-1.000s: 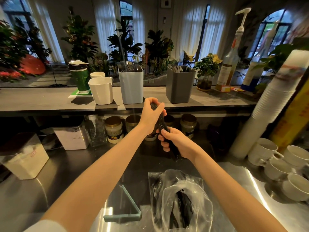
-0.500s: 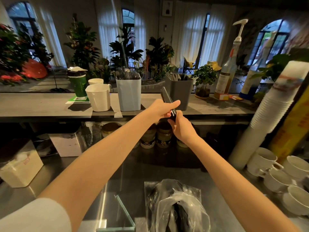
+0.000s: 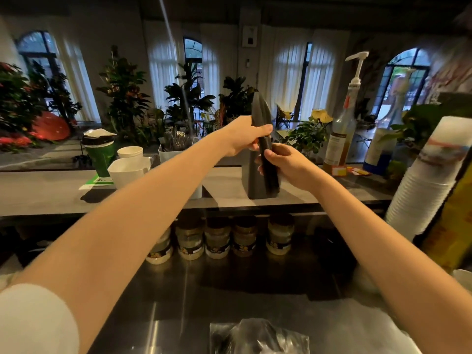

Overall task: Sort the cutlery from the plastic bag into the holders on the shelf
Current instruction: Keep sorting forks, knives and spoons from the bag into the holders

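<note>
Both hands grip a bundle of black cutlery (image 3: 263, 139): left hand (image 3: 245, 135) above, right hand (image 3: 283, 164) below. Just behind them the dark holder (image 3: 255, 185) stands on the shelf (image 3: 51, 190); the plastic bag (image 3: 258, 337) lies on the surface below.

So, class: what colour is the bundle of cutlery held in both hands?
Black. The bundle of plastic cutlery shows best in the head view.

Both hands (image 3: 255, 139) raised black cutlery bundle (image 3: 263, 139) higher — now before grey holder (image 3: 251, 185).

No legible text or labels
</note>
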The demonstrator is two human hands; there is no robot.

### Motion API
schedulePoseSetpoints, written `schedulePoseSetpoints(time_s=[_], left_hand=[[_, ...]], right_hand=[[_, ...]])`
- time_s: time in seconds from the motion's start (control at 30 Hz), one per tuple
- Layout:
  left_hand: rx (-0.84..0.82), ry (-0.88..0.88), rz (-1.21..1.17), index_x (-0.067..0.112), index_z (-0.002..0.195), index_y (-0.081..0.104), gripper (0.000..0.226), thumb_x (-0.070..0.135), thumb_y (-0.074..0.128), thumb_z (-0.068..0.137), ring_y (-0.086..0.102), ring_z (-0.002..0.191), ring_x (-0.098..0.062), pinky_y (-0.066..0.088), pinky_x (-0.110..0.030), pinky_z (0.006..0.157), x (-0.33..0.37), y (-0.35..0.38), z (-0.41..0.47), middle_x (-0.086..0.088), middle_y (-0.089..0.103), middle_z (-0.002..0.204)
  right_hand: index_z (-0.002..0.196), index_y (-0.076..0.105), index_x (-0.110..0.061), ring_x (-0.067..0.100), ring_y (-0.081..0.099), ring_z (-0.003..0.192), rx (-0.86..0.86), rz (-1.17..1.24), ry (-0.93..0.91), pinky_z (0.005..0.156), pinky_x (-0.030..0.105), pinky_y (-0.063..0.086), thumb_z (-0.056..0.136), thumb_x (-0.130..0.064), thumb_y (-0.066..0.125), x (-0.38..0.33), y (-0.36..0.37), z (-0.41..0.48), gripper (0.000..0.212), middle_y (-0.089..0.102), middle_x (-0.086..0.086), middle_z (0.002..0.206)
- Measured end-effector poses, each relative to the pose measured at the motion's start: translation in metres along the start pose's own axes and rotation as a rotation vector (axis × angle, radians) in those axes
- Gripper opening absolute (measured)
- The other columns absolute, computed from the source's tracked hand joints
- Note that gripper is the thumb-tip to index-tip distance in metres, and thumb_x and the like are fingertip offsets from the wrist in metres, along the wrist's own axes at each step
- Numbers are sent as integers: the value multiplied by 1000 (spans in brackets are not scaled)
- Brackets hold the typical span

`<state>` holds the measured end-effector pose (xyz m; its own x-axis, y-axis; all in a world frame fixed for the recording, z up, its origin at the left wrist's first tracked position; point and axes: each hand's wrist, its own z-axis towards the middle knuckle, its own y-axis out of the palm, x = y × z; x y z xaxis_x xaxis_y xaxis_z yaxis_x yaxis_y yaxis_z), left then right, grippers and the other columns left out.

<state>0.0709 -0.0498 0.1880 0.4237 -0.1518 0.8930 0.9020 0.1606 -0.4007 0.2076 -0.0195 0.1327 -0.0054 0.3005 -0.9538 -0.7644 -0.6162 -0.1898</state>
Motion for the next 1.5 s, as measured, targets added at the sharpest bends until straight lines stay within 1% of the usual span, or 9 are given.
schedulePoseSetpoints(time_s=[0.27,0.37,0.53,0.67,0.87,1.03,1.13,1.23,1.5], left_hand=[[114,108,17,3,99,55,15,17,56,94,59,76,-17,52,-33,84,22,-16,59,-7,59,83],[204,159,-3,4,122,51,34,16,60,91,64,96,-25,55,-32,80,26,-20,83,-13,64,105],[302,185,69,6,125,51,37,17,61,91,61,74,-13,53,-16,60,14,-18,113,-5,62,98],[358,39,148,8,120,56,36,23,65,89,62,93,-21,55,-32,82,-21,-10,131,-6,63,103],[336,-133,312,1,111,60,53,42,71,79,60,99,-24,49,-34,87,-69,-4,140,-7,65,104],[261,-288,673,11,117,62,69,60,71,70,49,120,-34,44,-41,95,-77,4,130,-19,55,127],[311,-262,659,16,117,61,65,60,71,71,37,129,-34,39,-41,100,-68,5,125,-17,43,137],[304,-147,529,16,105,66,48,52,72,74,50,119,-27,45,-41,98,-61,0,122,-8,62,119],[196,-11,280,9,99,69,31,37,65,87,54,90,-12,41,-26,76,-48,-3,74,-2,62,93]], right_hand=[[111,41,-6,14,51,77,54,-83,-98,79,29,45,101,-6,33,-19,-27,67,12,51,3,82],[111,41,-10,12,52,79,100,-81,-156,79,24,44,102,-8,33,-22,-33,93,13,51,1,84],[112,41,-12,10,52,83,123,-181,-185,79,24,41,101,-9,34,-3,-41,129,13,53,2,86],[123,44,-7,15,52,93,86,-344,-60,76,18,42,101,-10,37,28,-47,143,23,55,10,103],[105,57,-18,30,39,126,77,-1123,164,107,50,30,91,-49,50,44,-63,158,35,51,9,119],[75,54,-16,30,50,100,187,-1065,218,84,43,42,80,-66,54,48,-80,156,50,55,7,85],[96,56,-15,28,46,111,264,-981,182,93,41,40,83,-61,55,50,-86,147,47,57,9,104],[127,53,-15,29,45,123,316,-859,59,102,47,39,88,-50,55,43,-85,132,53,57,9,126],[108,64,-6,14,56,91,333,-557,-167,82,26,45,94,-24,56,21,-52,74,25,63,3,95]])
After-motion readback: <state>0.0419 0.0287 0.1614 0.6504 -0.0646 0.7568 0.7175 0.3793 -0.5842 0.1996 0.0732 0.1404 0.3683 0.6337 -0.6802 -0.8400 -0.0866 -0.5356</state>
